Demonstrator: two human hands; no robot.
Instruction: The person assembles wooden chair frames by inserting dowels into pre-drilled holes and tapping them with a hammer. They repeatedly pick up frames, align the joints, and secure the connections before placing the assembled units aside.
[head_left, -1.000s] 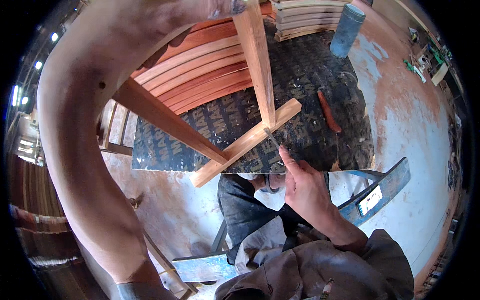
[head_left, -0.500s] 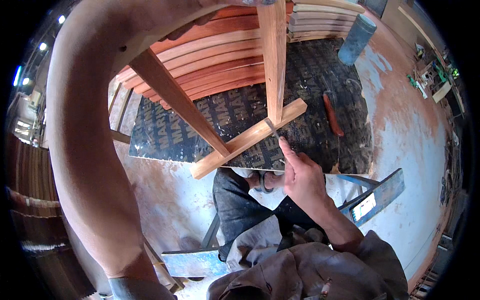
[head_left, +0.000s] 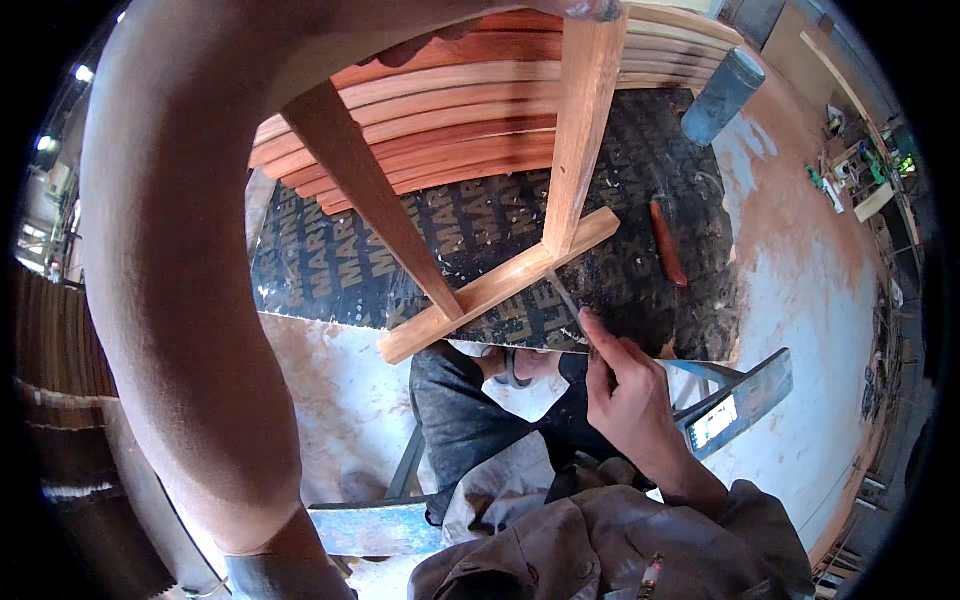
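Note:
A wooden frame has two uprights [head_left: 583, 130] joined to a pale crosspiece [head_left: 490, 290], which rests slantwise on a black printed board [head_left: 440, 220]. My left arm arches over from the lower left. At the top edge, my left hand [head_left: 520, 12] is closed on the upper part of the frame, mostly cut off or hidden by the arm. My right hand [head_left: 632, 395] grips a thin, narrow metal tool [head_left: 567, 297], index finger along it; file or chisel, I cannot tell. The tool's tip is at the crosspiece's near side, just below the right upright's joint.
Curved reddish slats [head_left: 470, 130] are stacked along the board's far side. A blue-grey cylinder [head_left: 722, 97] stands at the far right. Nearer lies a reddish-brown curved piece [head_left: 666, 243]. A lit phone [head_left: 712, 424] sits on a blue plank [head_left: 765, 385] beside my right arm.
My right hand has drawn back toward me and slightly right, bringing the tool's tip from the joint to the crosspiece's near edge. The uprights' tops have shifted right in view.

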